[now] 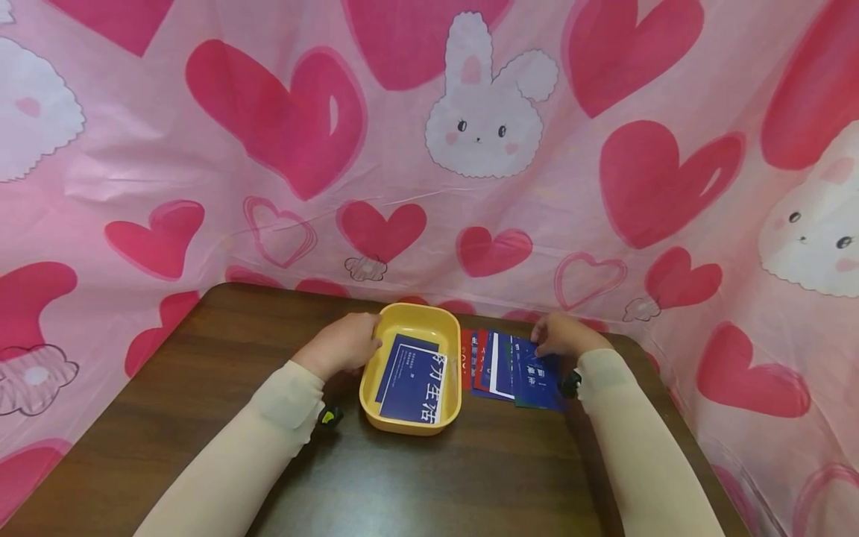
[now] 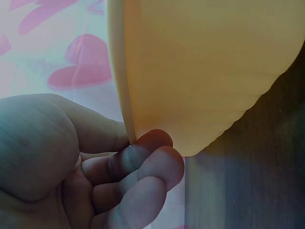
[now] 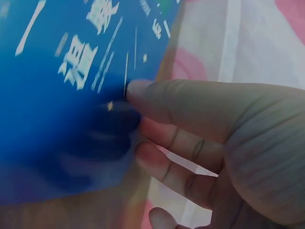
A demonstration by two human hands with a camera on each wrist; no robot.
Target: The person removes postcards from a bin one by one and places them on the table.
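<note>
My left hand (image 1: 345,344) pinches the rim of a yellow plastic tray (image 1: 411,429) at its left side; in the left wrist view the thumb and curled fingers meet at the edge of the tray wall (image 2: 200,71). Inside the tray lie blue cards (image 1: 406,391) with white lettering, one overlapping another. To the right of it, my right hand (image 1: 567,335) pinches the edge of a blue card (image 1: 526,388). The right wrist view has the thumb on the printed face of this blue card (image 3: 43,124), with the fingers behind its edge.
Several red, blue and white cards (image 1: 482,365) overlap in a row between the tray and the right hand. All this stands on a dark brown wooden table (image 1: 416,485). Behind it hangs a pink curtain (image 1: 403,171) with hearts and rabbits, close to the table's back edge.
</note>
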